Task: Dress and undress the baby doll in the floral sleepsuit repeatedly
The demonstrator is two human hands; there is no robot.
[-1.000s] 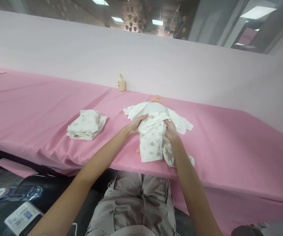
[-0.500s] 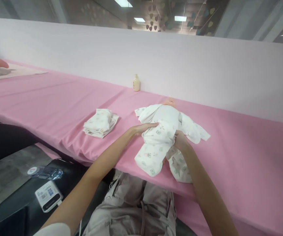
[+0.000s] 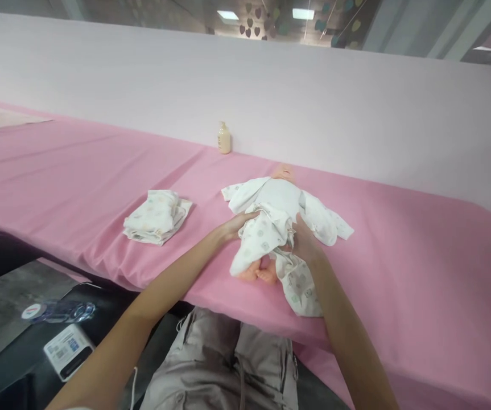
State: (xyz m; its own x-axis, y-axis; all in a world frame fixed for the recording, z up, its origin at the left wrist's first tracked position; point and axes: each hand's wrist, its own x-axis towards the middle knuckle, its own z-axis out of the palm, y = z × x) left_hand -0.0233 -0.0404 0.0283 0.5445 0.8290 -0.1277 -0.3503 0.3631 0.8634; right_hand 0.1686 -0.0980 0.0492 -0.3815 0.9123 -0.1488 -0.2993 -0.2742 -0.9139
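Observation:
A baby doll (image 3: 283, 172) lies on its back on the pink table (image 3: 399, 250), head toward the wall, in a white top and printed white trousers (image 3: 264, 239). Its bare feet (image 3: 257, 274) stick out below the bunched trousers. My left hand (image 3: 233, 224) grips the trousers at the doll's left hip, fingers closed on the cloth. My right hand (image 3: 302, 242) holds the trouser waist on the other side, fingers curled into the fabric. An empty trouser leg (image 3: 298, 287) trails toward the table edge.
A folded pile of white printed baby clothes (image 3: 156, 216) lies left of the doll. A small pump bottle (image 3: 223, 139) stands against the pale wall. Below the table edge are my lap, a plastic bottle (image 3: 60, 311) and a small device (image 3: 62, 351) on a black surface.
The trousers have been pushed up toward the doll's waist, uncovering its feet. Both hands stayed on the waistband. The view shifted slightly.

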